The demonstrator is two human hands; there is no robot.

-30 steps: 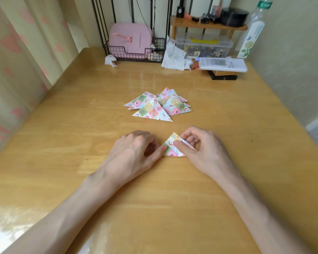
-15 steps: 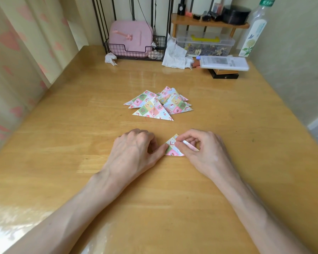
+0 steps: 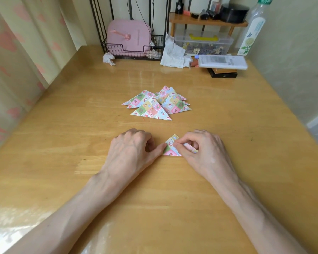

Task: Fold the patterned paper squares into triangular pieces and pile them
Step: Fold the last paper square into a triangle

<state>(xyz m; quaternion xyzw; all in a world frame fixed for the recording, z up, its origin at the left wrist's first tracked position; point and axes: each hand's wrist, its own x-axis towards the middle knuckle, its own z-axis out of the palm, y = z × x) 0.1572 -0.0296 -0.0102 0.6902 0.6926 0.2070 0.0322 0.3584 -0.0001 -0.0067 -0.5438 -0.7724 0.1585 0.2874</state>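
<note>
Jointly, right hand point(image 3: 200, 153) pinches paper point(image 3: 170, 147), left hand point(image 3: 132, 151) presses.

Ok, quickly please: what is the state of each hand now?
Left hand: fingers curled, thumb pressing a corner of the patterned paper.
Right hand: pinching that paper's fold.

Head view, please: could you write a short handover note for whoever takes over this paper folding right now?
Left hand: fingers curled, thumb tip pins the left corner of the small folded piece to the table.
Right hand: thumb and forefinger pinch a flap on that piece's right side.
Pile: several folded triangles lie overlapping beyond the hands, mid-table.
Done: the triangles in the pile.
Left: finish and crease this fold, then add the piece to the pile. No unfolded squares are in view.
</note>
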